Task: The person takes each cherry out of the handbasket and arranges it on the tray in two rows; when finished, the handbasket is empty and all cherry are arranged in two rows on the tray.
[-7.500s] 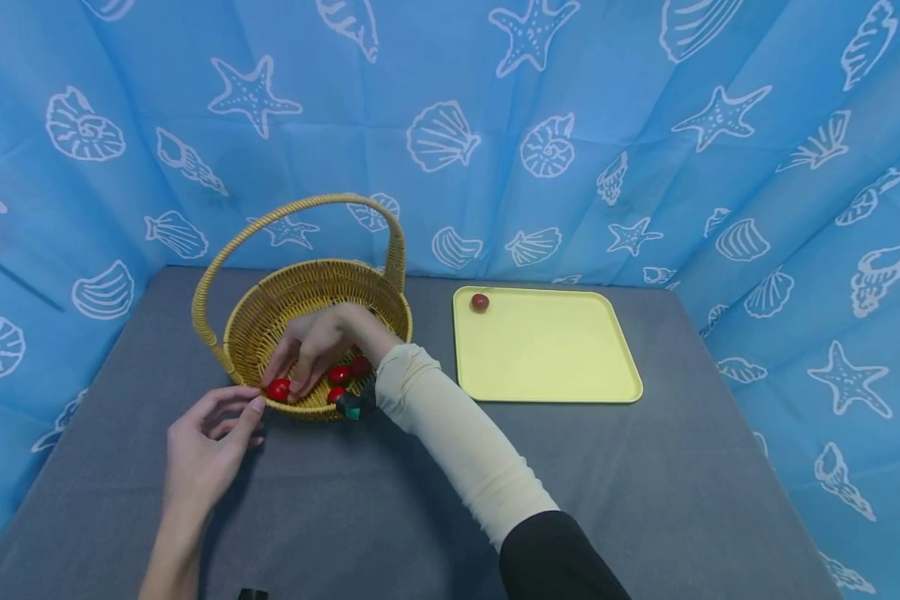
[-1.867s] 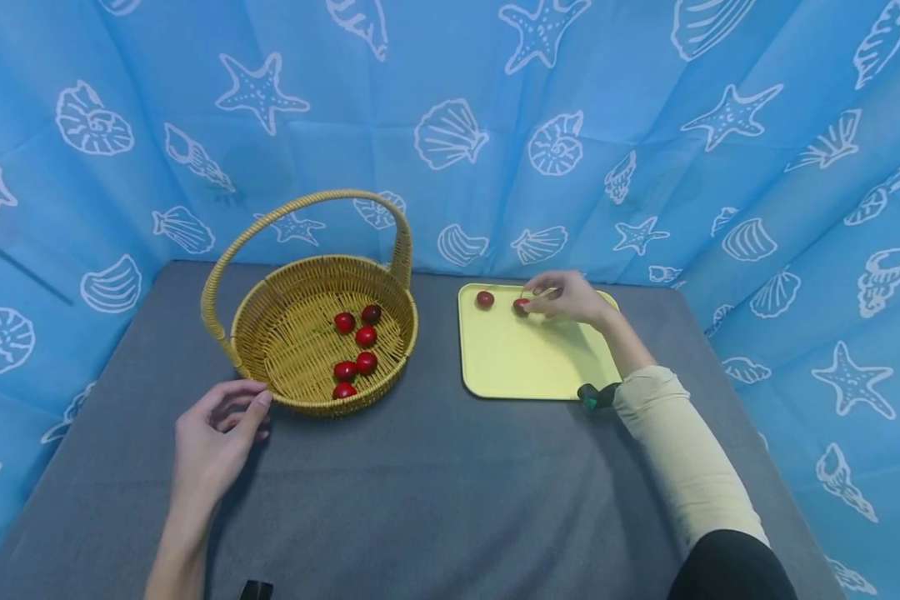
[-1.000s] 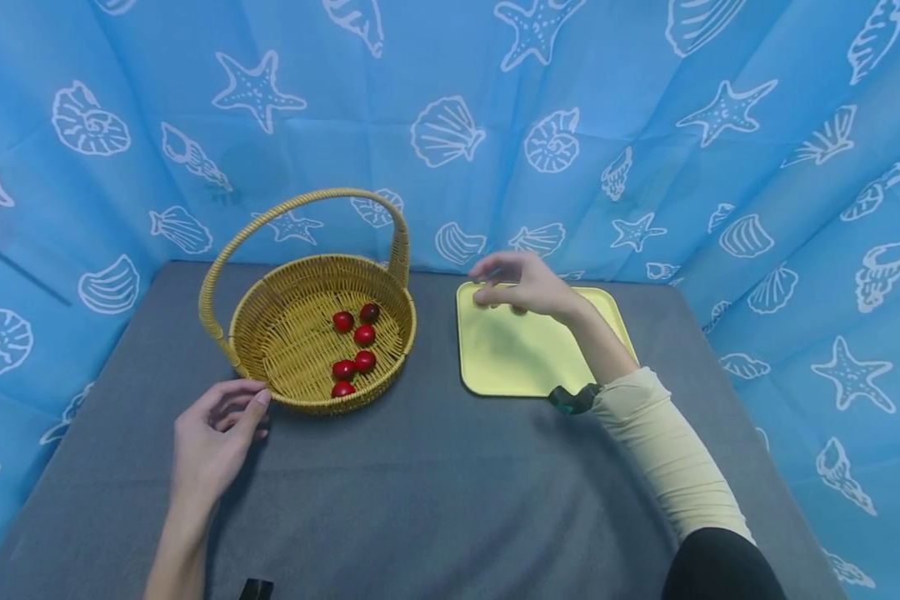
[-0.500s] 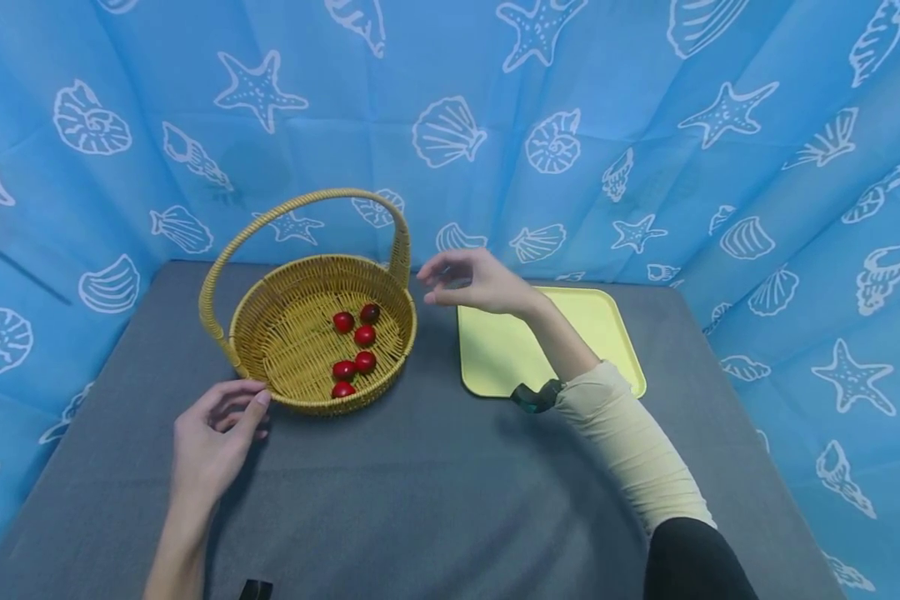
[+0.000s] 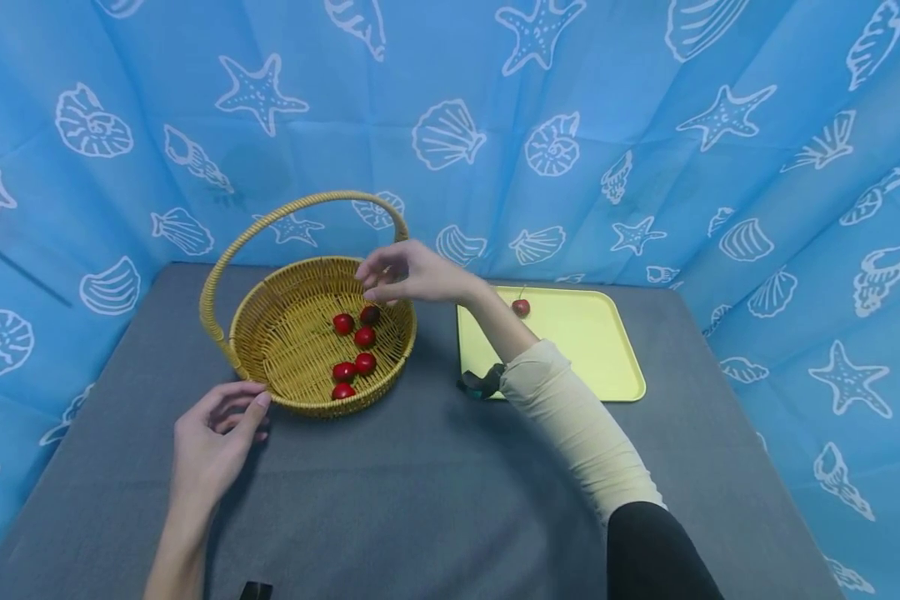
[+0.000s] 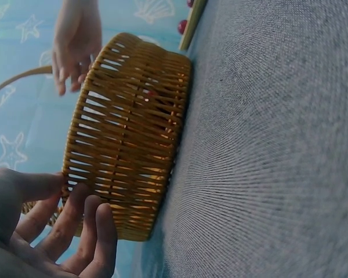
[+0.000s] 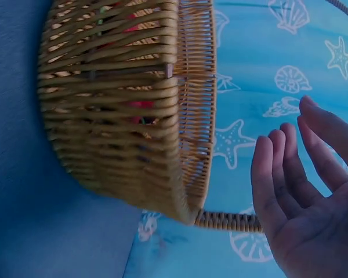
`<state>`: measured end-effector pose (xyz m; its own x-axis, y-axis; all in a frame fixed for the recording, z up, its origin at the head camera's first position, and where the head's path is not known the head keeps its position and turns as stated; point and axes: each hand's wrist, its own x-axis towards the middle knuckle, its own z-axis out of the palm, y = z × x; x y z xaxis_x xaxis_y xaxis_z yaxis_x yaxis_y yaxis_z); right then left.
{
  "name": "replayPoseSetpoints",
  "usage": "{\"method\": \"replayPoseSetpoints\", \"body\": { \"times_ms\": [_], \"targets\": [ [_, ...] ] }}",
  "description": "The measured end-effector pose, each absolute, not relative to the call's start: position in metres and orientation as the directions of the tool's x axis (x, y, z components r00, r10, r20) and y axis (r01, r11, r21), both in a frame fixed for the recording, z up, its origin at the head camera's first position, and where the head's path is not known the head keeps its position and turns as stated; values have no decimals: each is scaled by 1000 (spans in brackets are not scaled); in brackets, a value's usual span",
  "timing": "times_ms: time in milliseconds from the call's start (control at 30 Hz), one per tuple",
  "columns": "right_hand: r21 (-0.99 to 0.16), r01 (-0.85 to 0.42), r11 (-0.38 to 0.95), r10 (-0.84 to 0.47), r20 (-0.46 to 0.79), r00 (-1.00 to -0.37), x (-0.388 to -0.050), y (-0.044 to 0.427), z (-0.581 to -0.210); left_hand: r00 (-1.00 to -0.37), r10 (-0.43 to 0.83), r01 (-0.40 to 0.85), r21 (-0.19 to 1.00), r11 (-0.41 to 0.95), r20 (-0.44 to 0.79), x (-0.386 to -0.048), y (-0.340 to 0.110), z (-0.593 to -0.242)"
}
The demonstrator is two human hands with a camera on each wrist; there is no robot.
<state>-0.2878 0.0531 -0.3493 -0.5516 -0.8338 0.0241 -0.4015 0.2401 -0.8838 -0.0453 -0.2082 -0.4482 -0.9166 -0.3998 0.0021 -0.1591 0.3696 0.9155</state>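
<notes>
My left hand (image 5: 212, 442) pinches the near-left rim of a round wicker basket (image 5: 300, 279), its thumb on the rim in the left wrist view. Several red cherries (image 5: 365, 337) lie inside, mostly toward the basket's right half. Over the basket's far-right rim hovers my right hand (image 5: 420, 273), fingers loosely bent and holding nothing; the right wrist view shows bare space between thumb and fingers. On a yellow tray (image 5: 585, 358) to the right rests a cherry (image 5: 521, 307) with its stem up. My right forearm covers the tray's left part.
The basket's tall arched handle (image 5: 221, 258) rises across the opening, close to my right hand. Grey cloth (image 5: 390, 500) covers the table, and a blue shell-patterned curtain (image 5: 450, 200) hangs behind it and at both sides.
My right hand has let go of a cherry on the tray and moved left to the basket. Earlier it was among the cherries inside. My left hand stays at the rim.
</notes>
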Motion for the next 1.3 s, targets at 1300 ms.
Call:
{"method": "replayPoseSetpoints", "body": {
  "times_ms": [1300],
  "targets": [
    [-821, -100, 563, -736, -442, -513, -316, -18, -391, -915, -403, -140, 920, 365, 20, -46, -209, -451]
  ]
}}
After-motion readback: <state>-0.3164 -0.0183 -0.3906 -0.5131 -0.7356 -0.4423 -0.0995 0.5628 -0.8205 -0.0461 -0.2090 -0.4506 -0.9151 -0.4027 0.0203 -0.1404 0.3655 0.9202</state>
